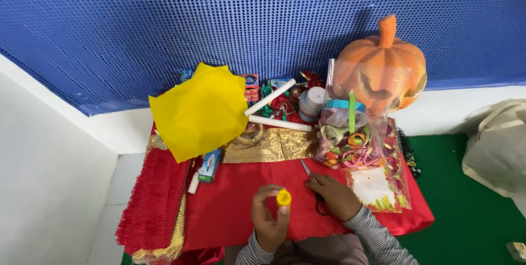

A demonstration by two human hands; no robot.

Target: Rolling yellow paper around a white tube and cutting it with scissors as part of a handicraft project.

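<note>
Yellow, small round felt-like piece [283, 196]: we are pinching it lightly by its rim in our left hand [268, 218]; it is looking light and soft, while our right hand [337, 195] is closing on steel scissors [313, 180].

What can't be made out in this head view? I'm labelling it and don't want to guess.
- Scissors: handles hidden under the right hand.
- Small yellow piece: too small to identify, pinched in the left hand fingers.
- Items behind the yellow sheet: covered.
- Clear bag contents: jumbled, unclear.
</note>
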